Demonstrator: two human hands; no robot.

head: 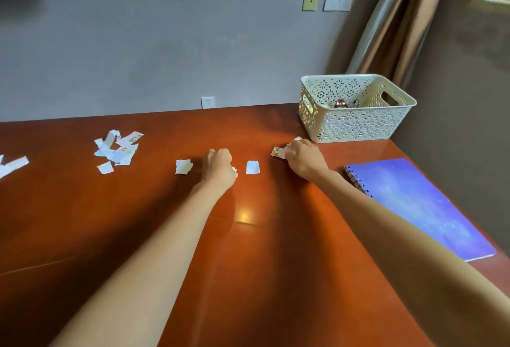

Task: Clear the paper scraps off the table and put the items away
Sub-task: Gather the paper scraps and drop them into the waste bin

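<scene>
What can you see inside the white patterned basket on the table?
Inside the basket, a shiny rounded object and a small dark item show above the front wall. What they are is unclear, and the front wall hides whatever lies lower.

Near us the surface (pixel 248 264) lies bare, a wide lane between our forearms. On the right the notebook (pixel 419 208) lies flat by the edge. The basket (pixel 356 123) stands in the far right corner, just beyond our right grip (pixel 303 157). One scrap (pixel 252 167) lies between the grips, another (pixel 183 166) just left of our left grip (pixel 219 167). Further left lies a pile of scraps (pixel 118 148), with bare surface before it.
</scene>
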